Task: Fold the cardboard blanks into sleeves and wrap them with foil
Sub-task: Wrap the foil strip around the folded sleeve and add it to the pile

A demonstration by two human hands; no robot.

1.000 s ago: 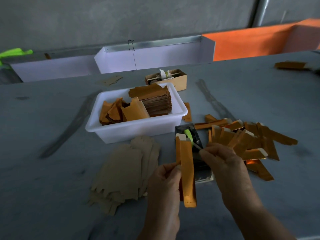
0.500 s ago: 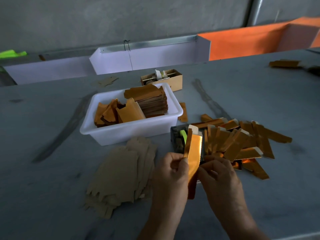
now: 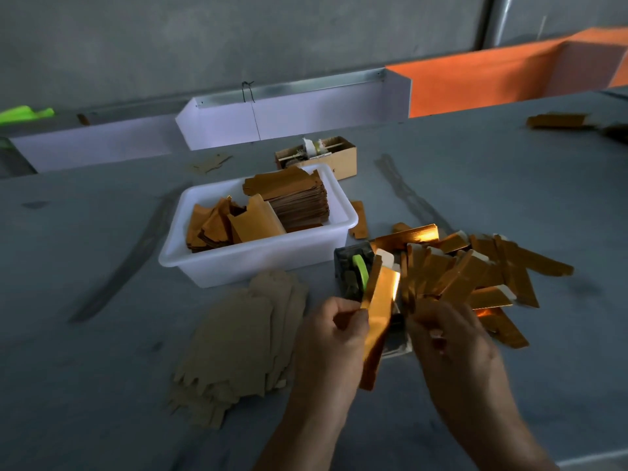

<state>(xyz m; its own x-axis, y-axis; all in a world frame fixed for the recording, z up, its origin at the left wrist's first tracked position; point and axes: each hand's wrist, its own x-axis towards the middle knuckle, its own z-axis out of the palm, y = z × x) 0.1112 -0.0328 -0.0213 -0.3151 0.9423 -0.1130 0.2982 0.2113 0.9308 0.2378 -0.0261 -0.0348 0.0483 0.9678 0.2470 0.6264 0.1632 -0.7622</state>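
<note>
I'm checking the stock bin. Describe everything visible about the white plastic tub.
The white plastic tub is a rectangular, rimmed bin sitting flat on the grey table, beyond the hands and left of the foil-wrapped sleeve pile. It holds a tall neat stack of brown cardboard blanks at its right end and loose, tilted orange-gold pieces on the left. Neither hand touches it.

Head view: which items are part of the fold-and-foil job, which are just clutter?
In the job:
left hand gripping the foil-wrapped sleeve
right hand, beside the sleeve
flat cardboard blanks
white tub of gold pieces
pile of finished sleeves
tape dispenser

Lying about:
small cardboard box
green object at far left
stray gold piece at far right
</note>
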